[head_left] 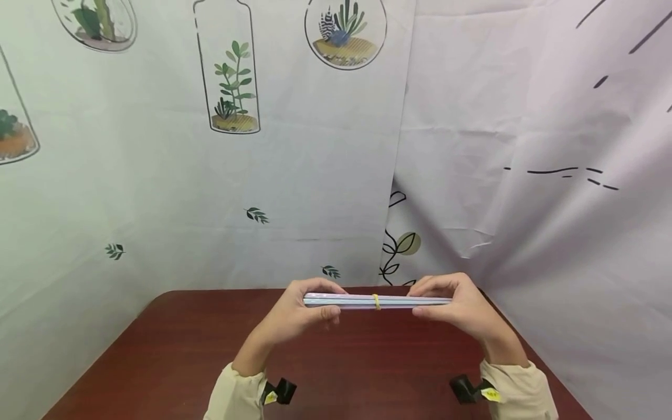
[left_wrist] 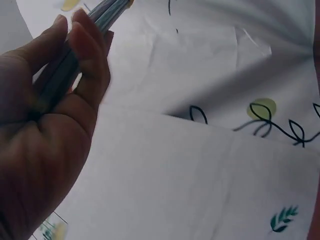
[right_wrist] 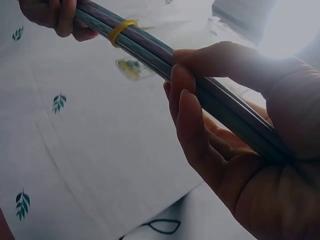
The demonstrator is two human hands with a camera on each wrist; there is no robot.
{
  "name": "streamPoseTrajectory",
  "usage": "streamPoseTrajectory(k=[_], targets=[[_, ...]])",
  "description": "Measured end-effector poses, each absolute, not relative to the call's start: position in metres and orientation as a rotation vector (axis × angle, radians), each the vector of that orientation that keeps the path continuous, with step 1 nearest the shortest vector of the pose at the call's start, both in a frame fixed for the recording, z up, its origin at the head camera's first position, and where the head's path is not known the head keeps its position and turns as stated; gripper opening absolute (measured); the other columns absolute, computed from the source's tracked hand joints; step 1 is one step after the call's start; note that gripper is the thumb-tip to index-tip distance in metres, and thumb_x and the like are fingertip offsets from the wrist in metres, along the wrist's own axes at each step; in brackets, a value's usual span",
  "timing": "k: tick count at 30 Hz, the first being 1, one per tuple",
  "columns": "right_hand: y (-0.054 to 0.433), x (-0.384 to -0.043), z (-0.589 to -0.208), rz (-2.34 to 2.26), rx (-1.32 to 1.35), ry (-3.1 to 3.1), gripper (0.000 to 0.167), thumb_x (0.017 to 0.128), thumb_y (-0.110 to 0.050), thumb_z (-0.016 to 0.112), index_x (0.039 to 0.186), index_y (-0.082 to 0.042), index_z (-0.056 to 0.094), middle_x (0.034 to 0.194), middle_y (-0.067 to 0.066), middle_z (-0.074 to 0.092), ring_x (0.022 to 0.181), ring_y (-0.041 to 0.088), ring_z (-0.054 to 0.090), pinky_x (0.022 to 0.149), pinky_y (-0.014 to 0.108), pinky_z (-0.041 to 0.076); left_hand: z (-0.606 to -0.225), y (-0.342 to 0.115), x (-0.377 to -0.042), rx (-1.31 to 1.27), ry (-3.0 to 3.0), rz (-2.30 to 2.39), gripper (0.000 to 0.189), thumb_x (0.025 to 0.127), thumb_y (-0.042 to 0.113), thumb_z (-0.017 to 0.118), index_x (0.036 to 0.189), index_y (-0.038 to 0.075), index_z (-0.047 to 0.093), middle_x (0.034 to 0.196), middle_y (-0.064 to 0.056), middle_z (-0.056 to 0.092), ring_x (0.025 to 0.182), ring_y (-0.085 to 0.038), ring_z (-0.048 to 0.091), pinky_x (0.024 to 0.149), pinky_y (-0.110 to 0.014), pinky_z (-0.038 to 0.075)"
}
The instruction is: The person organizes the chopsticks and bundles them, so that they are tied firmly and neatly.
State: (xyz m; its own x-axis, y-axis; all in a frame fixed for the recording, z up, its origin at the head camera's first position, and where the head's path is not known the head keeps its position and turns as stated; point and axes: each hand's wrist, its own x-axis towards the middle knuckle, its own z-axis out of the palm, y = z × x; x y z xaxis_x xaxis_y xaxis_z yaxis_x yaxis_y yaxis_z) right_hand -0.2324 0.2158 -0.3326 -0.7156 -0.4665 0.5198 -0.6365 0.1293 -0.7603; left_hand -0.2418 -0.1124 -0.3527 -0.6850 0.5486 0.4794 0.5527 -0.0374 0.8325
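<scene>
A bundle of pale bluish and lilac chopsticks (head_left: pixel 357 301) is held level above the table, with a yellow rubber band (head_left: pixel 376 301) around its middle. My left hand (head_left: pixel 299 308) grips the thicker end between thumb and fingers. On the thinner end, my right hand (head_left: pixel 459 304) has the same kind of hold, its thumb at the near side. The right wrist view shows the chopsticks (right_wrist: pixel 150 57) running from the right palm past the rubber band (right_wrist: pixel 120 33) to the other hand. In the left wrist view, fingers and thumb wrap the bundle (left_wrist: pixel 107 16).
Beneath both hands lies a dark red-brown table (head_left: pixel 367 361). A white cloth (head_left: pixel 315 175) printed with plants and jars hangs behind it, and creased cloth (head_left: pixel 567 245) hangs along the right side. Small black devices (head_left: pixel 286 391) are strapped at both sleeve cuffs.
</scene>
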Motion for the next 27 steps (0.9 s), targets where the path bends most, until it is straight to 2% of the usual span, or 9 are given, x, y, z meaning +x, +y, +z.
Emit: streamPoseTrajectory(k=[3,7,11,18,23,27], targets=[[0.219,-0.245,-0.341,1.643,1.111,-2.245,0.020,0.077,0.005,0.079,0.096,0.000,0.074,0.099,0.013,0.070,0.093,0.019,0.068,0.076,0.030,0.056,-0.358,-0.115,-0.253,-1.167,-2.318,-1.774,0.027,0.089,0.011,0.075,0.112,0.003,0.064,0.085,-0.009,0.066,0.067,-0.019,0.061,0.060,-0.036,0.055],[0.219,-0.273,-0.361,1.727,1.080,-2.261,0.021,0.075,0.007,0.079,0.095,0.006,0.071,0.097,0.009,0.069,0.082,0.013,0.069,0.070,0.027,0.056,-0.370,-0.118,-0.274,-1.077,-2.448,-1.658,0.028,0.087,0.014,0.077,0.111,0.006,0.065,0.093,-0.008,0.065,0.076,-0.020,0.059,0.065,-0.031,0.051],[0.219,-0.303,-0.391,1.745,0.946,-2.321,0.024,0.073,0.003,0.083,0.094,0.010,0.072,0.090,0.005,0.071,0.075,0.010,0.064,0.063,0.025,0.053,-0.397,-0.114,-0.301,-0.951,-2.474,-1.698,0.028,0.085,0.013,0.078,0.110,0.003,0.070,0.097,-0.009,0.069,0.083,-0.020,0.062,0.071,-0.032,0.052],[0.217,-0.333,-0.440,1.560,0.616,-2.508,0.020,0.073,-0.006,0.087,0.089,0.002,0.078,0.087,0.012,0.073,0.075,0.013,0.057,0.059,0.026,0.047,-0.449,-0.097,-0.340,-0.752,-2.547,-1.570,0.023,0.078,0.004,0.082,0.100,0.000,0.076,0.090,-0.008,0.074,0.075,-0.012,0.063,0.068,-0.030,0.053],[0.210,-0.364,-0.466,1.426,0.539,-2.634,0.017,0.072,-0.010,0.088,0.085,-0.005,0.080,0.087,0.007,0.074,0.077,0.015,0.061,0.064,0.030,0.049,-0.460,-0.091,-0.356,-0.578,-2.679,-1.393,0.022,0.072,0.001,0.085,0.094,0.002,0.078,0.087,-0.007,0.074,0.075,-0.011,0.059,0.066,-0.028,0.050],[0.204,-0.377,-0.478,1.385,0.528,-2.695,0.017,0.071,-0.010,0.089,0.084,-0.005,0.080,0.088,0.007,0.074,0.075,0.013,0.062,0.063,0.029,0.050,-0.467,-0.092,-0.361,-0.507,-2.779,-1.301,0.019,0.071,0.002,0.087,0.088,0.003,0.079,0.083,-0.006,0.074,0.075,-0.010,0.058,0.067,-0.027,0.050]])
